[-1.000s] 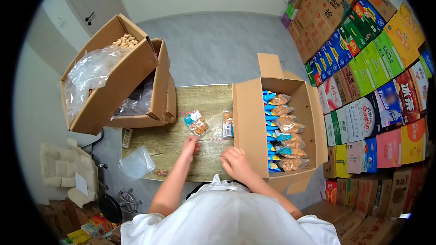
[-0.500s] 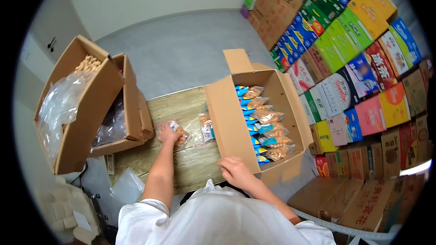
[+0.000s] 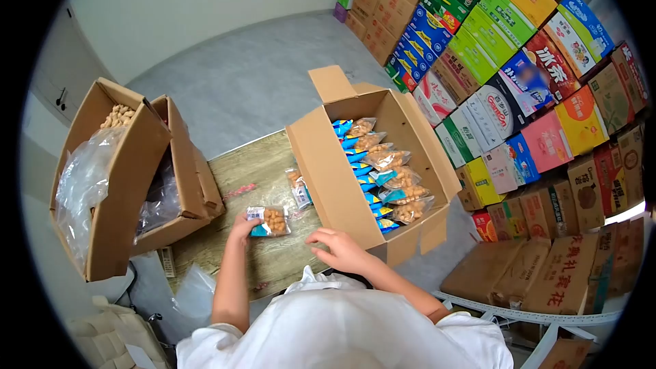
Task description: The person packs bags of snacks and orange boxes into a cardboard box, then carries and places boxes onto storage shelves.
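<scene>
My left hand (image 3: 244, 227) grips the left end of a clear bag of nuts (image 3: 276, 221) with a white and teal label, low over the wooden table (image 3: 232, 257). To the right, my right hand (image 3: 335, 246) hangs with its fingers apart and nothing in them, near the front corner of the open carton (image 3: 335, 181). Against the carton's left flap lies another nut bag (image 3: 298, 188). Inside the carton, several nut bags (image 3: 400, 178) stand in a row beside blue packets (image 3: 361, 169).
Two stacked cartons (image 3: 130, 198) at the left hold peanuts (image 3: 117, 116) and clear plastic. An empty clear bag (image 3: 194, 292) hangs at the table's front left edge. Stacked colourful boxes (image 3: 519, 109) line the right side. A cream chair (image 3: 113, 335) stands at lower left.
My left hand has taken hold of the loose nut bag and brought it towards me, turned sideways. My right hand remains near the carton's front corner. The camera view has swung to the right.
</scene>
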A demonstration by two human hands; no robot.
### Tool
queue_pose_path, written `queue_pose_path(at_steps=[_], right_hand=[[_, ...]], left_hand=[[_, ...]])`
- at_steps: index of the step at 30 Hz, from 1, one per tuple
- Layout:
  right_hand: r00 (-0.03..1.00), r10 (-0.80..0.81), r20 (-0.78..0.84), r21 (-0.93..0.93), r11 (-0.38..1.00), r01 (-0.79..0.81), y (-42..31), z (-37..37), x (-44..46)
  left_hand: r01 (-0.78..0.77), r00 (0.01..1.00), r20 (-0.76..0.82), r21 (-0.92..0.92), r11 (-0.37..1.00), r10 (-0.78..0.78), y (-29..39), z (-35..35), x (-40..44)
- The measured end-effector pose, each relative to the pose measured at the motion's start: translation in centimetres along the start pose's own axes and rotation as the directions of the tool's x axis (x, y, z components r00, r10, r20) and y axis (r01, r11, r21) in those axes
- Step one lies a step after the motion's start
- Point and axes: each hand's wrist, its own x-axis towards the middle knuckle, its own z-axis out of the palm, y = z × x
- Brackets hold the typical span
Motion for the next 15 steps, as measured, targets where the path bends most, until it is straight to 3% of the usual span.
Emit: queue_pose_path(at_steps=[2,4,5,7,9,11,12,13,15], right_hand=[[0.999,0.036,0.018,0.054,0.998,-0.037,0.4,1.0,0.6],[0.958,0.035,-0.284,0.155,0.988,0.010,1.7,2.8,1.1],[0.962,0.027,-0.273,0.162,0.987,0.018,2.0,3.0,1.4],[0.934,0.224,-0.278,0.366,0.924,-0.113,1.9,2.9,2.4],[0.927,0.160,-0.339,0.334,0.942,-0.041,1.3,2.5,3.1],[0.923,0.196,-0.330,0.294,0.951,-0.097,0.7,1.4,3.5],[0.849,0.125,-0.514,0.271,0.962,0.023,0.0,1.4,3.7],[0.852,0.112,-0.511,0.267,0.963,0.033,0.2,0.7,3.8],[0.833,0.138,-0.536,0.181,0.982,-0.046,0.7,-1.0,3.7]], left_hand=[[-0.042,0.996,0.053,-0.461,0.887,0.074,1.9,1.0,-5.2],[-0.100,0.989,0.043,-0.518,0.849,0.142,4.8,2.7,-9.8],[-0.151,0.977,0.036,-0.573,0.806,0.209,5.4,3.4,-11.3],[-0.235,0.958,-0.002,-0.578,0.781,0.287,6.3,4.9,-12.7],[-0.311,0.923,0.014,-0.561,0.768,0.384,8.8,7.3,-14.7],[-0.368,0.906,-0.046,-0.576,0.730,0.421,10.2,10.0,-15.5],[-0.407,0.891,-0.089,-0.594,0.695,0.445,10.7,11.0,-15.7],[-0.418,0.886,-0.100,-0.593,0.688,0.453,11.2,11.6,-15.7],[-0.492,0.870,-0.333,-0.542,0.681,0.363,11.9,12.7,-15.6]])
